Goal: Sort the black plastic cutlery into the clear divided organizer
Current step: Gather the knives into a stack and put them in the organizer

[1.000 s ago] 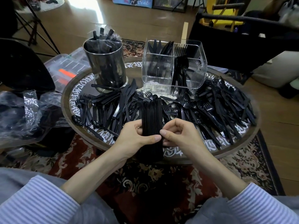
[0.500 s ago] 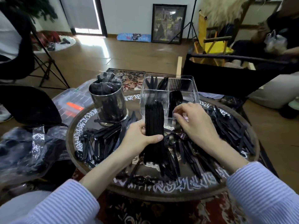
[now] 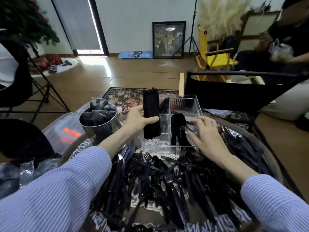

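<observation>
My left hand (image 3: 137,118) grips an upright stack of black knives (image 3: 151,113), its lower end reaching into the front left compartment of the clear divided organizer (image 3: 194,104). My right hand (image 3: 204,133) rests with spread fingers on the organizer's right front side, holding nothing. Black spoons (image 3: 178,126) stand in the middle compartment, and a few black pieces lean in a back compartment. A big heap of loose black cutlery (image 3: 167,180) covers the round table in front of the organizer.
A steel cylinder holder (image 3: 100,122) with wrapped cutlery stands left of the organizer. Plastic bags (image 3: 21,171) and a clear bin (image 3: 66,131) lie left of the table. A black chair back (image 3: 234,92) and a seated person (image 3: 284,47) are behind, at the right.
My left hand lifted the knife stack from the table's near edge forward and up to the organizer. My right hand let go of the stack and moved onto the organizer's right side.
</observation>
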